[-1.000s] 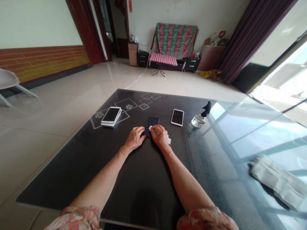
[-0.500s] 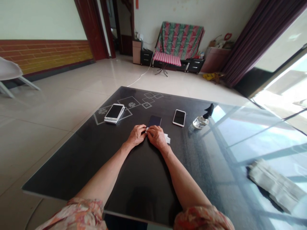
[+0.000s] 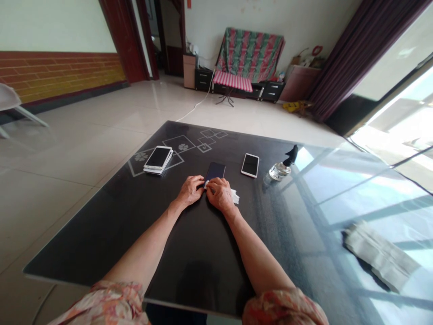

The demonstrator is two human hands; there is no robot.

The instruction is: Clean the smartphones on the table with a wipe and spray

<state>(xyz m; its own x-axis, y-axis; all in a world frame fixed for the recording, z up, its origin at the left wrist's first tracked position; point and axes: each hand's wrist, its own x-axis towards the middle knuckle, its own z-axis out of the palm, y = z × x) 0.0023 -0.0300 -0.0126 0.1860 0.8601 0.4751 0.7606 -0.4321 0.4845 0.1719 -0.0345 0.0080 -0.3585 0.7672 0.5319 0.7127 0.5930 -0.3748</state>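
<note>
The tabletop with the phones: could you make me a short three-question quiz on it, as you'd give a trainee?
1. Multiple choice: on which side of the lone white-framed phone does the clear spray bottle stand?
A) left
B) right
C) on top of it
2. True or false: the left hand rests on the stacked phones.
3. Fill in: white crumpled material shows past the outer side of the ____ hand.

Key:
1. B.
2. False: the left hand is at the dark phone, apart from the stacked phones.
3. Right: it shows past the right hand.
</note>
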